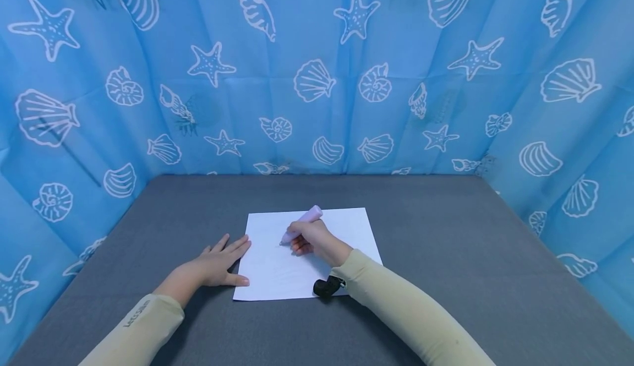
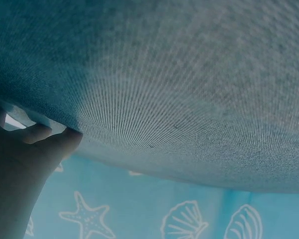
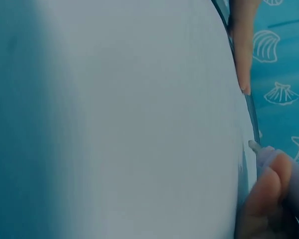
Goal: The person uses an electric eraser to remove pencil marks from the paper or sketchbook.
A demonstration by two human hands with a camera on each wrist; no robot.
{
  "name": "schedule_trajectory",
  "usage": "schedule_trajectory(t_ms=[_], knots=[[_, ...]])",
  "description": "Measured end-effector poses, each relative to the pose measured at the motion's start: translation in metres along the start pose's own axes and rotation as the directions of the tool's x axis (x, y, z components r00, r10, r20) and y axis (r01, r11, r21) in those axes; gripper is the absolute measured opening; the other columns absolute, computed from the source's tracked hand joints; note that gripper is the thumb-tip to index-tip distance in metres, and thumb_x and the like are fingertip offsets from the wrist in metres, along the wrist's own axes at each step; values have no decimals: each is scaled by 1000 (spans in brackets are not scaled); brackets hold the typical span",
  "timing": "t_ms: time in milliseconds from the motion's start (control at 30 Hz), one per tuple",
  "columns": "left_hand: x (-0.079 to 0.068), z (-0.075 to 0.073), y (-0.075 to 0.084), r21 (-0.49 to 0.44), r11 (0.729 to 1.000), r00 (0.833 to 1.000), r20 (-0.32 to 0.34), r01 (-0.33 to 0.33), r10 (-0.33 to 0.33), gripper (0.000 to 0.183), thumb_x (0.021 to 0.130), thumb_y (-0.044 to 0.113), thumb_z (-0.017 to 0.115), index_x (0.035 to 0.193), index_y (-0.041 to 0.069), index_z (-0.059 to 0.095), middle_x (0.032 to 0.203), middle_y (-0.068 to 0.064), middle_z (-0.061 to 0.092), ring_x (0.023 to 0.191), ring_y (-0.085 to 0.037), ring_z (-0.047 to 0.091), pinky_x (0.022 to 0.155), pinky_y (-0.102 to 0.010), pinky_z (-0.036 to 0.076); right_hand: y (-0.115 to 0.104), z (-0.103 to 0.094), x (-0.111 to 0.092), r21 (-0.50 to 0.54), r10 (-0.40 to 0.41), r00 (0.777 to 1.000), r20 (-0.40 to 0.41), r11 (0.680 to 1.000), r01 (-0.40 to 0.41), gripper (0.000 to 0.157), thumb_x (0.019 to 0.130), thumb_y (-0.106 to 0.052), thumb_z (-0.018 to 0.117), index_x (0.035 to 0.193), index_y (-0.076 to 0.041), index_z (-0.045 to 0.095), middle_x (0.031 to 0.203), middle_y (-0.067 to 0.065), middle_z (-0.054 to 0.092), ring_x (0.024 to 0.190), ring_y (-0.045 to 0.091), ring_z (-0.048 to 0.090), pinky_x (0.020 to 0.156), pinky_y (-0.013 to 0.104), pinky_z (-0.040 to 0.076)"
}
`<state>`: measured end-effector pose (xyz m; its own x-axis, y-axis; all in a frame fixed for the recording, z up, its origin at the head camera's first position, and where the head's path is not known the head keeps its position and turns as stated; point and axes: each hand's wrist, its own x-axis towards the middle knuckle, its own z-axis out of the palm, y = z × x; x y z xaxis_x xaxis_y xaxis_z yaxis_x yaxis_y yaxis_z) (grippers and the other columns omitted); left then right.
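A white sheet of paper [image 1: 267, 278] lies on the grey table. My right hand [image 1: 319, 240] pinches a thick lavender marker [image 1: 312, 213] over the middle of the sheet, its tip down at the paper and its back end tilted up to the right. In the right wrist view the marker [image 3: 296, 174] sits between thumb and fingers, its narrow tip by the sheet. My left hand [image 1: 215, 266] rests with spread fingers at the sheet's left edge, fingertips and thumb touching its border. The left wrist view shows this hand [image 2: 20, 159] dimly at its left side.
Grey cloth covers the table [image 1: 446, 234] around the sheet. Blue curtains [image 1: 337, 118] with white shells and starfish stand behind it and along both sides. A small black device [image 1: 327, 287] hangs under the right wrist, over the sheet's lower edge.
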<state>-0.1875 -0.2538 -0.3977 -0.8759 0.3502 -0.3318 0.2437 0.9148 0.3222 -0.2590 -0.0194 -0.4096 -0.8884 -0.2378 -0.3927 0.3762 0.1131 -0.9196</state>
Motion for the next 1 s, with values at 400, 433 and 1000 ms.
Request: schedule_trajectory(t_ms=[400,433,1000], knots=[[2,3,-3,17,1000,1000,-7,11,-11,101,80,61,68,154,7,25,160,-14,18,142,-50,5,105,-73,9,1,6,-2,-39,-11,1000,-26,999,10,14,85,-12,66,85,1,60,55,5,54,44,9,50,44,20,45],[2,4,-3,18,1000,1000,-5,14,-14,101,80,62,68,154,7,25,160,-14,18,143,-50,5,105,-73,9,1,6,-2,-37,-13,1000,-27,999,12,14,85,-12,66,85,1,60,55,5,54,44,9,50,44,20,45],[1,2,-3,8,1000,1000,-6,8,-8,101,80,62,67,154,8,25,160,-14,17,142,-51,4,104,-73,8,0,6,-2,-73,-3,1000,-11,997,2,19,87,-15,67,92,1,61,59,6,55,46,10,52,46,21,46]])
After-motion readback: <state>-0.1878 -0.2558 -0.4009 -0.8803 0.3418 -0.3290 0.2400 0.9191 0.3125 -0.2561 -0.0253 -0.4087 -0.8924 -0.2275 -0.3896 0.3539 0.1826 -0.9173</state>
